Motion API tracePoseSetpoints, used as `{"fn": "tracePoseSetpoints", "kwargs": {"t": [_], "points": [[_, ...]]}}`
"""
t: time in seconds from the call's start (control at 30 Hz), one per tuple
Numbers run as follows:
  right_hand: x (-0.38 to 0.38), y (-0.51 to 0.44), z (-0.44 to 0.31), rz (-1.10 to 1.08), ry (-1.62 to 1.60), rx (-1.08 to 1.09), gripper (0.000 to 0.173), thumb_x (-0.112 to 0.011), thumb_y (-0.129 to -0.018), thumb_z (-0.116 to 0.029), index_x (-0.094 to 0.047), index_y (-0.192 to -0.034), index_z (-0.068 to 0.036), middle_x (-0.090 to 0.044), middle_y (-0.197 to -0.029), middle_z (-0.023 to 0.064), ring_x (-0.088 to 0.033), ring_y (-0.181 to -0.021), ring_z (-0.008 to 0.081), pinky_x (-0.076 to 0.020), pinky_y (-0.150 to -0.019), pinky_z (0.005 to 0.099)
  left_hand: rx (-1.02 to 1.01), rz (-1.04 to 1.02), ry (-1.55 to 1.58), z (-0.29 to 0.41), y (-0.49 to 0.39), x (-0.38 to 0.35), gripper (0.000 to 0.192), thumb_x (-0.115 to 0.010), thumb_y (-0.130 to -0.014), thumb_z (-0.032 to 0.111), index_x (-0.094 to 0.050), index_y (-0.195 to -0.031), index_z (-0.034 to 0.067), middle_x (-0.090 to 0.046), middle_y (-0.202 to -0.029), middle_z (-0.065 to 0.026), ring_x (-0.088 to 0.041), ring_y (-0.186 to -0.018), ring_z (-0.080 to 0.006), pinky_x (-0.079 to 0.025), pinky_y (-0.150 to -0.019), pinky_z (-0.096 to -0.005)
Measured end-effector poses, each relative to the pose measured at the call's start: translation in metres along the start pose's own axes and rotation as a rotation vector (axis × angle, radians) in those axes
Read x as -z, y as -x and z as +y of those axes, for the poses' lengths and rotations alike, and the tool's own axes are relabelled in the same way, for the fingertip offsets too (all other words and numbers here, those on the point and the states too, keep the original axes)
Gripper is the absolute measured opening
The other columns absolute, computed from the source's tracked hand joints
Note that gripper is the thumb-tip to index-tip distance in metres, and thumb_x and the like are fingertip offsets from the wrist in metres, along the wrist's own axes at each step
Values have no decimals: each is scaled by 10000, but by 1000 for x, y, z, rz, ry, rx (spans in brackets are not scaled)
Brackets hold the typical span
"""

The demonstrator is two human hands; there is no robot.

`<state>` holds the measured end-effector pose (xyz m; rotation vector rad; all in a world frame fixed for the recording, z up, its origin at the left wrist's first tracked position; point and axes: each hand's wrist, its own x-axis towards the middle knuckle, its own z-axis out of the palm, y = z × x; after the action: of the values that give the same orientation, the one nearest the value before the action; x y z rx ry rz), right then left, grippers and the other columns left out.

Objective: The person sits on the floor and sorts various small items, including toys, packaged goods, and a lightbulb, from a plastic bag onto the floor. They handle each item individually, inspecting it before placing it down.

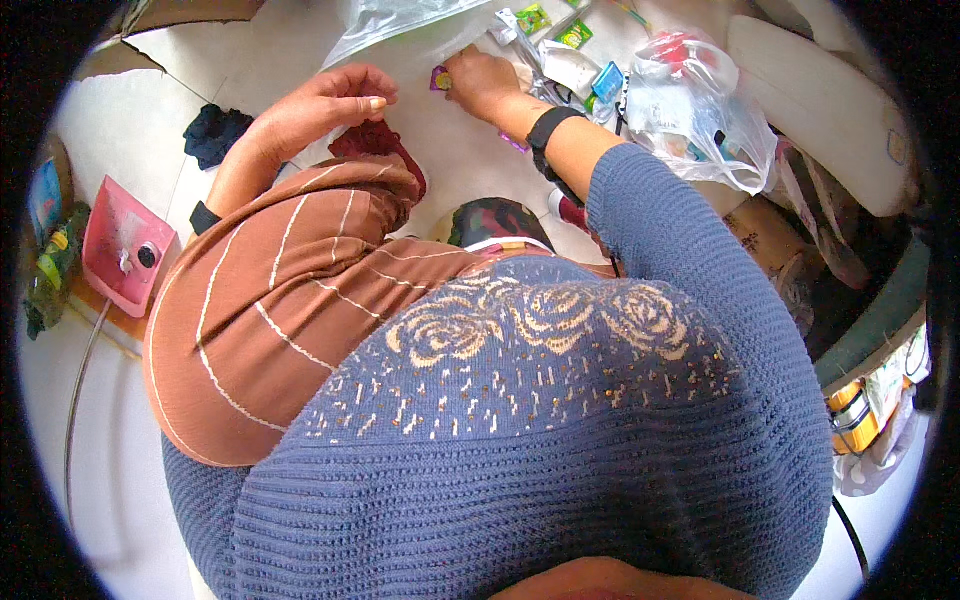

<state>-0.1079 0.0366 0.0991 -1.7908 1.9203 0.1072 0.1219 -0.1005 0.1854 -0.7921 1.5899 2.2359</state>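
Observation:
My right hand (484, 81) reaches to the floor with a small purple wrapper (441, 78) pinched at its fingertips. My left hand (330, 101) is raised above my left knee, fingers loosely curled, with nothing visible in it. Just beyond both hands lies a large clear plastic sheet or bag (397, 26). Beside my right hand is a pile of packets and wrappers, with a green packet (574, 34) and a blue packet (608, 81) in it. Another purple wrapper (514, 142) lies under my right wrist, partly hidden by it.
A knotted clear plastic bag (694, 112) of mixed items sits right of the pile. On the left are a crumpled black cloth (216, 136) and a pink dustpan (124, 247) holding small bits. A camouflage-patterned object (499, 223) is between my legs. A white rounded panel (825, 112) stands at the upper right.

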Motion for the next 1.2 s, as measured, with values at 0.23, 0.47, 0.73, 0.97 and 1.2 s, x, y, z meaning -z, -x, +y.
{"fn": "tracePoseSetpoints", "kwargs": {"t": [0.23,0.47,0.73,0.97,1.2], "points": [[-12,4,22,-84,-62,61,156,-654,-799,-174,-668,-946,-123,-640,-1044,113,-644,-898,355,-531,-736,454,-14,55,62,-1,0,-8,351,-635,-915,272,-593,-1198,69,-621,-1053,-30,-556,-971,-136,-455,-900,-309],[-4,32,29,86,-99,188,168,-686,-773,-156,-672,-931,-100,-627,-973,118,-628,-958,332,-536,-781,447,10,32,26,-7,-6,-7,346,-633,-915,258,-593,-1207,75,-631,-1101,-51,-586,-1003,-158,-469,-913,-328],[-17,39,27,32,16,264,249,-749,-736,-243,-644,-917,-107,-636,-921,108,-627,-922,326,-522,-768,441,9,16,54,-11,-5,-7,361,-638,-921,252,-582,-1230,75,-633,-1131,-63,-601,-1010,-159,-495,-886,-318],[-8,49,29,-108,-473,43,223,-749,-779,-210,-659,-916,-59,-684,-807,102,-656,-747,273,-505,-673,380,2,-12,63,-12,-9,-7,366,-628,-926,244,-573,-1240,64,-619,-1171,-79,-603,-1030,-171,-490,-911,-329],[8,71,39,-292,-872,-154,231,-761,-790,-195,-671,-894,-10,-680,-746,82,-619,-667,101,-484,-626,259,-20,-2,-19,-15,-12,-7,385,-628,-919,270,-572,-1246,74,-619,-1181,-79,-594,-1047,-183,-475,-936,-348]]}}
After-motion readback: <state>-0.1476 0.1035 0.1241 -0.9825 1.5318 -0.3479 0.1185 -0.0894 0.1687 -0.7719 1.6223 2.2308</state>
